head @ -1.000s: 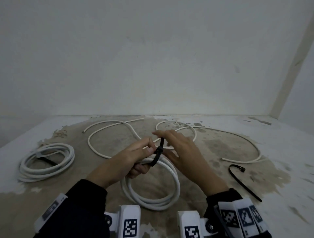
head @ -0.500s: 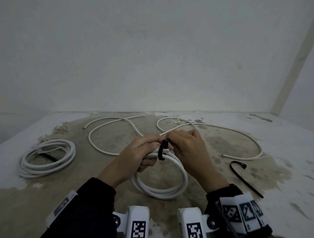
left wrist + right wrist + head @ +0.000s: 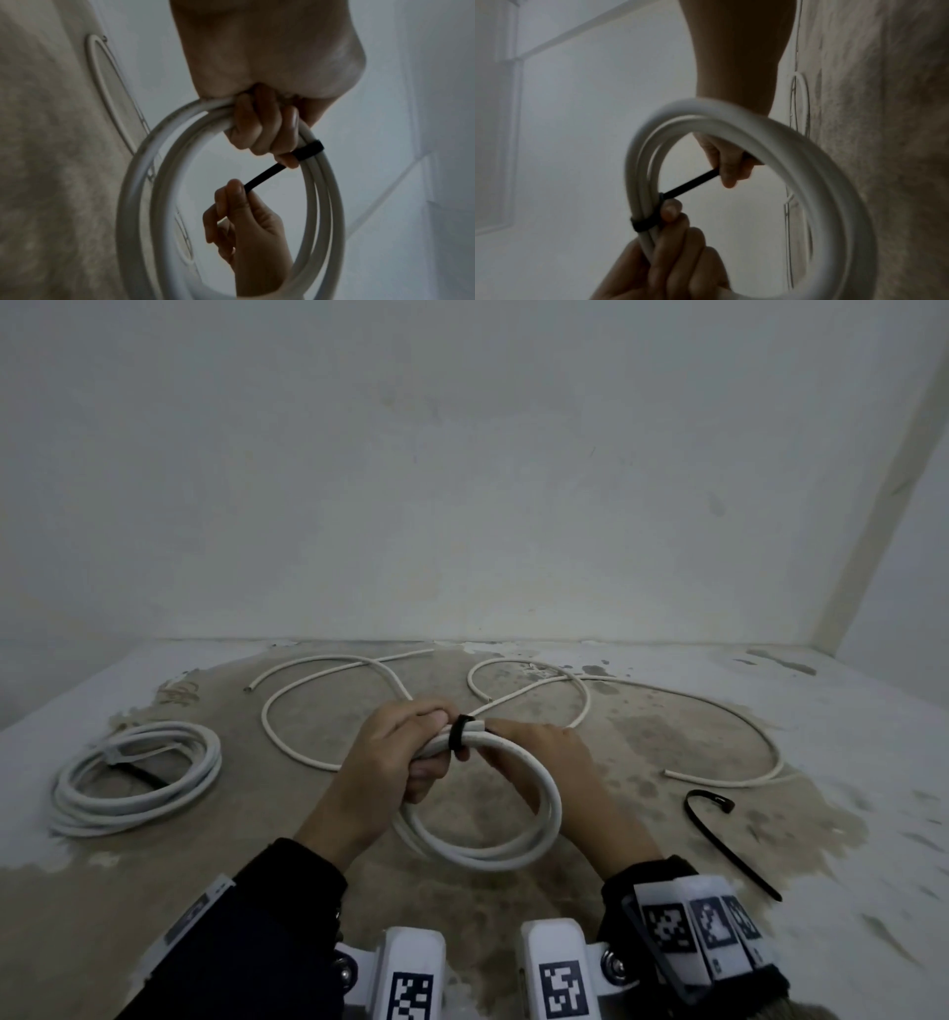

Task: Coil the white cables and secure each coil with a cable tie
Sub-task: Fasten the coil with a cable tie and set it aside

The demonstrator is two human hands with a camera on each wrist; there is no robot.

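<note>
Stretching across the whole lower view, a stained floor running back to a pale wall at the far side, with a corner closing in at far right. Lying loose across the far middle, two uncoiled white cables, looping and crossing. Resting at the left, well apart from the hands, a finished coil with a dark tie just showing under it. Hanging near the centre, lifted off the floor, the coil in hand.

Gripping the coil's far side with fingers curled round the strands: the left hand. Reaching through the ring and pinching the free tail of the black cable tie between thumb and fingertips: the right hand. Already looping snugly round the strands, that tie, so judging the step as cinching the second coil.

Calling next, probably, for a steady pull on the tail along its own line while bracing the strands, then setting the coil down. Waiting at the right, near the loose cable's end, a spare cable tie. Leaving open room near and to the right for moving; keeping clear of the far loops to avoid snagging.
</note>
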